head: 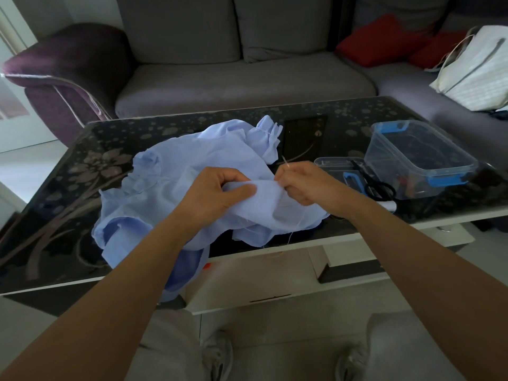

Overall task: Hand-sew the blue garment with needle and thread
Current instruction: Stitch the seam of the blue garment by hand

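Blue garment (176, 171) gripped by left hand (220, 193), right hand (305, 185) pinches needle (285, 160); scissors (380, 187) beside tub (398, 171)

Probably a home living room: grey sofa (242, 78), red cushions (384, 37), glass-topped coffee table (68, 188).

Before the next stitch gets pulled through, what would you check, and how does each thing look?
1. Right hand pinches needle: ok.
2. Left hand grips garment fold beside the needle: ok.
3. Thread untangled: cannot tell, only a faint strand shows.
4. Scissors close by the box: ok.
5. Garment wholly on table: not ok, part hangs over the near edge.
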